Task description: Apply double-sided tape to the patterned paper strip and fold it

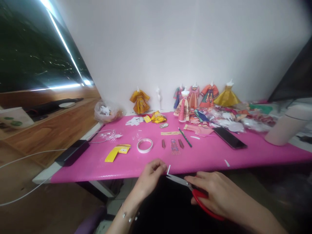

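Your left hand (151, 175), arm slanting up, pinches a thin white strip (169, 169) by the near edge of the pink table (195, 161). Your right hand (215, 191), knuckles up, grips red scissors (179, 180) — it hides part of the handles, and whether blades touch strip is hard to tell.

Nearer than the tape roll (145, 151), the scissors (179, 180) are showing smooth metal blades and glossy plastic handles. Around the roll, the tabletop (97, 169) is presenting a glossy sheen. Right of the roll, the phone (230, 137) is looking smooth; left, the ledge (59, 120) is displaying grained wood.
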The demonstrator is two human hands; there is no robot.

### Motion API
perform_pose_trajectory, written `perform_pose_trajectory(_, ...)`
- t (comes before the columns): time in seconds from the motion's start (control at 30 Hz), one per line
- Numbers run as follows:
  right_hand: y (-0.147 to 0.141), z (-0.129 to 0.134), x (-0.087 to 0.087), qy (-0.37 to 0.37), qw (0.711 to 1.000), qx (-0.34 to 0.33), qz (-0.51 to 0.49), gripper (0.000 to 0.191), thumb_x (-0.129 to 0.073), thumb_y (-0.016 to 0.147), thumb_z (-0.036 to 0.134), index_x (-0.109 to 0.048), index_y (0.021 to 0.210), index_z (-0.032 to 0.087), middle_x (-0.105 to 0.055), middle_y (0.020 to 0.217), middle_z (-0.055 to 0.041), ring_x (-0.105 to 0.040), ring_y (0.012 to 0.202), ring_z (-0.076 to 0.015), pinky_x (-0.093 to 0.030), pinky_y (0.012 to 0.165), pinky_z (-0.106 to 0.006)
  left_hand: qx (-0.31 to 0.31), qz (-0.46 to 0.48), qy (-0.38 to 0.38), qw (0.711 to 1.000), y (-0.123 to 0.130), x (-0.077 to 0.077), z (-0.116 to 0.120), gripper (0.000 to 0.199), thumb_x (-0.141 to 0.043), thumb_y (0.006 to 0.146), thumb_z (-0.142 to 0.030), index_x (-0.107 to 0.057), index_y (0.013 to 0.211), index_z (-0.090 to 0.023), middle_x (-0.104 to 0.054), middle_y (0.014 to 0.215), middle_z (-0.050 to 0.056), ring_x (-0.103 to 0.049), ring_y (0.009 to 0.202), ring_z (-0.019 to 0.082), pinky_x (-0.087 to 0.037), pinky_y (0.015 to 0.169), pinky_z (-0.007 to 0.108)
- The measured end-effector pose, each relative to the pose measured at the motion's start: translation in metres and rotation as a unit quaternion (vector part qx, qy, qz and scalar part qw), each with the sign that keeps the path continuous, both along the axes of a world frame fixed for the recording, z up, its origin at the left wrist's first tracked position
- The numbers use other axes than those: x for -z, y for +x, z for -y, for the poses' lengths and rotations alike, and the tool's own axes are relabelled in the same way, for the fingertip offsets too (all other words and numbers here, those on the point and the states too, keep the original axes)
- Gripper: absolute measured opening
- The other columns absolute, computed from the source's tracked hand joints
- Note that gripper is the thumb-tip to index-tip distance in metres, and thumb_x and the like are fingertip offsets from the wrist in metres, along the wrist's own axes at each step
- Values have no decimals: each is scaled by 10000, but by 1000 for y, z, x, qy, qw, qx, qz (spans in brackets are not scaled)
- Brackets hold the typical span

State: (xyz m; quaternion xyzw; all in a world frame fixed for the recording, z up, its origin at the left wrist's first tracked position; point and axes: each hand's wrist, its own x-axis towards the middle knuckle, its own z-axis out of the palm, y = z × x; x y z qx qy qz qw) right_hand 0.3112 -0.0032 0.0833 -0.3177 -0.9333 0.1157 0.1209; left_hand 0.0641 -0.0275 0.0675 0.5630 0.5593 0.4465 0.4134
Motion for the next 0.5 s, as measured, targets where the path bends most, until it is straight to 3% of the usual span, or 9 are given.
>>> perform_pose_trajectory(0.23,-3,0,-3,-20,1000,7,10,459,-844,799,261,-717,1239,270,-746,907,-13,-738,803,-270,-516,681,-350,-5,-29,0,1000,4,-11,5,235,-599,838,-386,-545,685,-215,-526,706,-27,-479,704,171,-369,689,297)
perform_pose_trajectory(0.5,0,0,-3,-30,999,8,8,395,-837,806,288,-733,1187,285,-748,910,-16,-733,808,-278,-513,692,-351,-7,-46,29,998,5,-7,5,151,-624,810,-284,-566,694,-207,-570,746,-16,-518,737,174,-399,724,307)
